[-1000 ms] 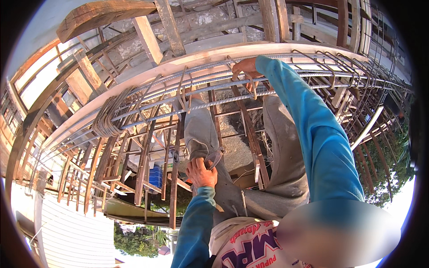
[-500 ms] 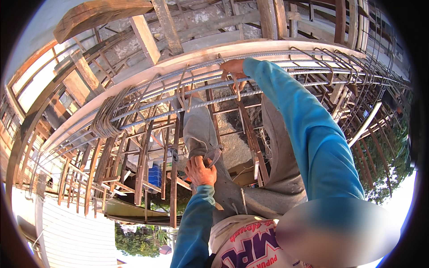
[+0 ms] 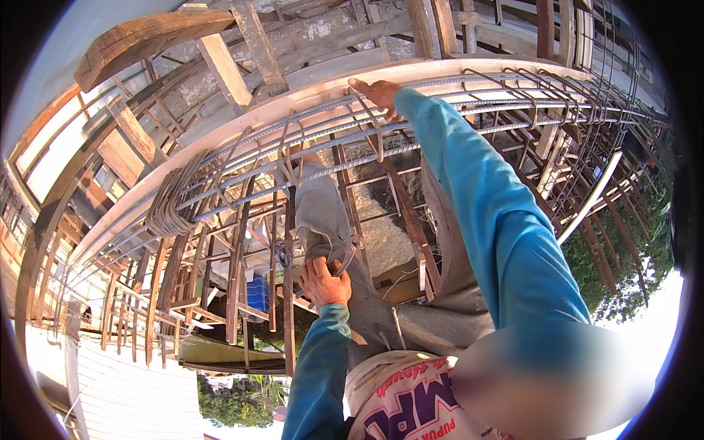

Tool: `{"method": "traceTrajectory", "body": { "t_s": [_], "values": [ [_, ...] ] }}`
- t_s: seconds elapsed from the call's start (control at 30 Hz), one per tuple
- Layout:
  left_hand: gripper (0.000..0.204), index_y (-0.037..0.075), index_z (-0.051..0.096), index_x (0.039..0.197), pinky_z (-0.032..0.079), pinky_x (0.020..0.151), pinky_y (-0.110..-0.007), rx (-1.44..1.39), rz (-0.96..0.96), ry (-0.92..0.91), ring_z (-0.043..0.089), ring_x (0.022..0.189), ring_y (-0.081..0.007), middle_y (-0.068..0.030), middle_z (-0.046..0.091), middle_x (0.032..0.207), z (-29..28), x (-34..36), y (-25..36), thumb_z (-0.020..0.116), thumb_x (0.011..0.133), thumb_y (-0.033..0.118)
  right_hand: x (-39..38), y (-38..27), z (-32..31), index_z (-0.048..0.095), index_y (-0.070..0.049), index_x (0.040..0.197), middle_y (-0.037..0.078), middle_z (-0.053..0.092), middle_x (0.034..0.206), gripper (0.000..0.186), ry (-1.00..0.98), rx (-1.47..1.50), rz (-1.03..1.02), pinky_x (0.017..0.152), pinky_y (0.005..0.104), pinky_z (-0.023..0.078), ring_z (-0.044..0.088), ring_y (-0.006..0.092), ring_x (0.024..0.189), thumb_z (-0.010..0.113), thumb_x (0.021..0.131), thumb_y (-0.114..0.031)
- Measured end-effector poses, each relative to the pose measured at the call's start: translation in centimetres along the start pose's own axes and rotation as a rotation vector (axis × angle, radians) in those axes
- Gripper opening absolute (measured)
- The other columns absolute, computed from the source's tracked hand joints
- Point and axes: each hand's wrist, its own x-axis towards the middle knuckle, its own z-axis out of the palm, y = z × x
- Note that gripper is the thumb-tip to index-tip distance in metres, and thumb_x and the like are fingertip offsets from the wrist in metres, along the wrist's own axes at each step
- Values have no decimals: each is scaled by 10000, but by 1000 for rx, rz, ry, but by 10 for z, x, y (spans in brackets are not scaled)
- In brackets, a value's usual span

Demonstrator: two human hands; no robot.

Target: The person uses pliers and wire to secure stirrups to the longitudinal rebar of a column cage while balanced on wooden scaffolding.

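two hands are showing in the head view: the right hand (image 3: 379,94) is reaching up, fingers closing on a bent steel stirrup (image 3: 374,125) of the rebar cage (image 3: 293,158) along the wooden formwork (image 3: 242,121), while the left hand (image 3: 324,282) is gripping the grey trouser knee (image 3: 323,220).

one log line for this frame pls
left hand: on trouser leg, at knee | right hand: on stirrup of rebar cage | bundle of stirrups: hangs left on cage

Right hand (image 3: 381,94) outstretched, left hand (image 3: 325,280) clenched.
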Motion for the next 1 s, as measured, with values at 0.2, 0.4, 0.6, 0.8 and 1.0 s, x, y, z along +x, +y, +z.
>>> {"method": "traceTrajectory", "body": {
  "t_s": [0.2,0.4,0.6,0.8,1.0],
  "values": [
    [258,76,512,860,393,763,-456,32,-52,24,517,833,-340,-122,561,851,-2,-2,-3,681,693,176,-63,93,-44,651,-32,1025,169,681,920,425,997,512,-304,810,392,476,641,329,894,507,900,-412],
    [264,80,515,859,398,748,-457,44,7,45,520,833,-329,-114,553,832,2,0,0,685,692,192,-106,244,-111,643,-101,1038,130,603,1065,260,1610,-117,-56,914,432,422,540,330,1041,524,885,-275],
    [243,49,540,900,400,749,-454,83,-29,-7,529,872,-328,-122,572,847,-9,2,10,674,740,172,-75,245,-158,596,-118,1198,159,585,1227,487,852,-569,233,999,426,390,520,339,1164,558,850,-457],
    [243,49,537,892,401,760,-457,78,-15,-8,528,858,-333,-132,572,840,-2,0,8,678,739,176,-13,256,-201,536,-119,1280,135,548,1288,573,110,-804,310,989,448,415,563,319,1123,549,852,-498],
    [259,74,506,859,396,765,-482,43,-10,20,514,851,-339,-123,551,862,7,-5,2,682,699,175,-21,242,-200,637,-206,1193,95,594,1244,399,58,-663,252,975,479,410,519,289,1185,595,850,-406]
  ]
}}
